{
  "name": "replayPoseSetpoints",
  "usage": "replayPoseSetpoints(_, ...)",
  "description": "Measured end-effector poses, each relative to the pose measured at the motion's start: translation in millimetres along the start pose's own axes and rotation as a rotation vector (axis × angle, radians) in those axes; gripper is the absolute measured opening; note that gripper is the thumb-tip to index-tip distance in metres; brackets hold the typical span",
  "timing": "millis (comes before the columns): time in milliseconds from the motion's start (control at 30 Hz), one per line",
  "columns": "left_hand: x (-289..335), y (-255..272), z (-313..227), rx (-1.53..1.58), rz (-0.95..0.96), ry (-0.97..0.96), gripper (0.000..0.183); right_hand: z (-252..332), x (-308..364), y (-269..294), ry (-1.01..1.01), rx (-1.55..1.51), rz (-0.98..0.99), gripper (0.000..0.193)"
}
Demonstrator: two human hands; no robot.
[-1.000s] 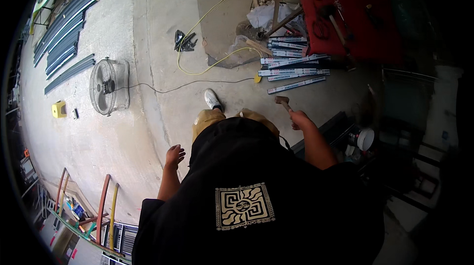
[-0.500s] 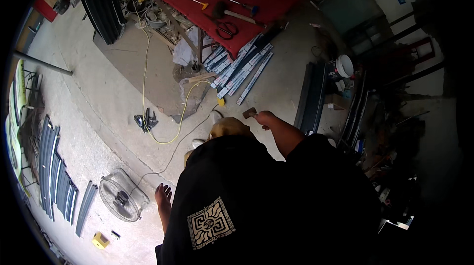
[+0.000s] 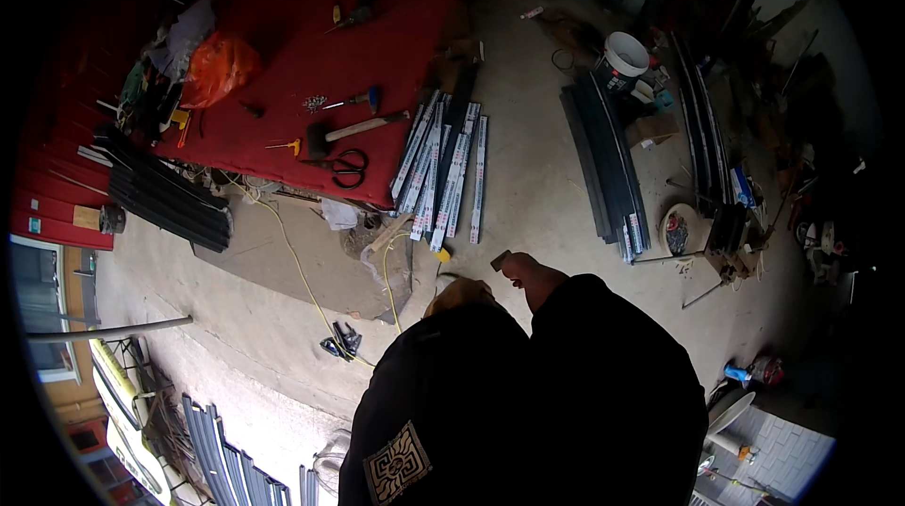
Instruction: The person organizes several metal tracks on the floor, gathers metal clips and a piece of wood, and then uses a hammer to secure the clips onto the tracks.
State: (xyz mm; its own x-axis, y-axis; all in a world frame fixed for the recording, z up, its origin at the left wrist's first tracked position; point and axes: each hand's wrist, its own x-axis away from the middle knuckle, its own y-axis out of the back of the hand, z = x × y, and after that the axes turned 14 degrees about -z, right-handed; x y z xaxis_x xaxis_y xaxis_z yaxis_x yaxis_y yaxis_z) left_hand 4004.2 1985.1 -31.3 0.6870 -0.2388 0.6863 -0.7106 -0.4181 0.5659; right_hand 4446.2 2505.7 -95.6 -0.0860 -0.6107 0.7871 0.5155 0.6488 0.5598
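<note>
My right hand [image 3: 530, 274] is closed round a small brown block-shaped object [image 3: 501, 260], held out in front of my body above the floor; its exact kind is too small to tell. My left hand is not in view. Ahead of me stands a table with a red cloth [image 3: 283, 143]. On it lie a mallet [image 3: 353, 132], black-handled scissors [image 3: 347, 168], a yellow-handled tool [image 3: 287, 145] and a blue-handled screwdriver [image 3: 354, 99]. Long strips with printed white film [image 3: 443, 171] lean past the table's right corner, nearest to my right hand.
Dark long profiles [image 3: 603, 162] lie to the right, near a white bucket [image 3: 625, 56]. A yellow cord [image 3: 294, 252] runs over the floor at left, past a small black object [image 3: 343, 341]. More grey profiles [image 3: 226, 459] lie at lower left, near a fan [image 3: 330, 457].
My view has swung to the right, bringing more of the red table and the right-hand floor into sight. My left hand has left the picture. The brown object stays in my right hand.
</note>
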Motion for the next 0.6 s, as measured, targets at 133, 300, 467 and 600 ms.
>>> replayPoseSetpoints(133,-10.5,13.0,-71.6,-0.025,0.013,-0.024,0.049,0.8,-6.8,6.2,-0.033,-0.032,-0.006,0.040)
replayPoseSetpoints(300,-24.3,21.2,-134.2,-0.040,0.015,-0.085,0.049,-13.9,-3.6,3.2,0.111,-0.020,-0.089,0.033)
replayPoseSetpoints(467,-38.0,25.3,-162.4,-0.054,0.026,-0.096,0.049,-29.3,-9.0,-8.2,0.140,0.137,-0.114,0.027)
replayPoseSetpoints(600,-50.9,26.6,-159.5,-0.052,0.047,-0.061,0.049,-34.0,-16.6,-15.8,0.027,0.174,-0.018,0.024)
